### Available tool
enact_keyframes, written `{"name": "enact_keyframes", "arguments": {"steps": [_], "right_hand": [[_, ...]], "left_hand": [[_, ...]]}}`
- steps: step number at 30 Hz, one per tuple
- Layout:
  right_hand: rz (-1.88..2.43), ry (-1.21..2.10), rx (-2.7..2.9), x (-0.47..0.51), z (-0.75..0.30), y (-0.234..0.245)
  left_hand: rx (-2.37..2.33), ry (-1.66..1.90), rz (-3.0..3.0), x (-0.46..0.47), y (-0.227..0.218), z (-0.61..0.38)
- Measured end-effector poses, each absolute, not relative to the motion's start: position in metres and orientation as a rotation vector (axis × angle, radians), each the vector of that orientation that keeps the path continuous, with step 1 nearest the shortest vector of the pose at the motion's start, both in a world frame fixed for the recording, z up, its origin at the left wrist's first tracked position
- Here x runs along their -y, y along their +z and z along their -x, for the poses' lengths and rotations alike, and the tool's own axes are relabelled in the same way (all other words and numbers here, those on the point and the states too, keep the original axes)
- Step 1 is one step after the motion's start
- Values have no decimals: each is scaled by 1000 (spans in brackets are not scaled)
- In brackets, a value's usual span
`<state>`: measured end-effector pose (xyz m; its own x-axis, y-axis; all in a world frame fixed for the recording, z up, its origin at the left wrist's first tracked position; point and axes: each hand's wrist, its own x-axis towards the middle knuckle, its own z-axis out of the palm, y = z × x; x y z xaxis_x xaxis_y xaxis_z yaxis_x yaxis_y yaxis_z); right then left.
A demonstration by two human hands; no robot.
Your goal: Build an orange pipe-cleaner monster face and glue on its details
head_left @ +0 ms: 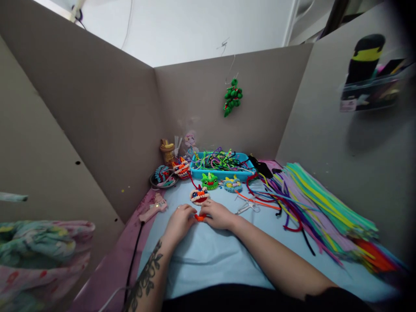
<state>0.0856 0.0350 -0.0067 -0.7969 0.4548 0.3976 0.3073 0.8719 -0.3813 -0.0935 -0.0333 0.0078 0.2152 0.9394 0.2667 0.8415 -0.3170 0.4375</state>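
My left hand point(180, 220) and my right hand point(217, 214) rest together on the light blue mat point(208, 255). Both pinch a small orange pipe-cleaner piece point(200, 217) between their fingertips. Just beyond the fingers lies a finished pipe-cleaner creature with white teeth and red mouth point(199, 195). A green creature point(209, 180) and a blue-yellow one point(232, 184) lie farther back. My left forearm bears a tattoo.
Scissors point(247, 207) lie right of my right hand. A pink glue gun point(152, 209) with a black cord lies at the left. A blue tray of tangled pipe cleaners point(221, 167) stands at the back. A large fan of coloured pipe cleaners point(325, 212) covers the right side. Cardboard walls surround the desk.
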Motion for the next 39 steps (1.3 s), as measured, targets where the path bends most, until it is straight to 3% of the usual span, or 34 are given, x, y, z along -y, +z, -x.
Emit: {"name": "enact_keyframes", "arguments": {"steps": [39], "right_hand": [[346,499,2586,-51,-89,-20]], "left_hand": [[-1467,676,-2382,16,-6,91]]}}
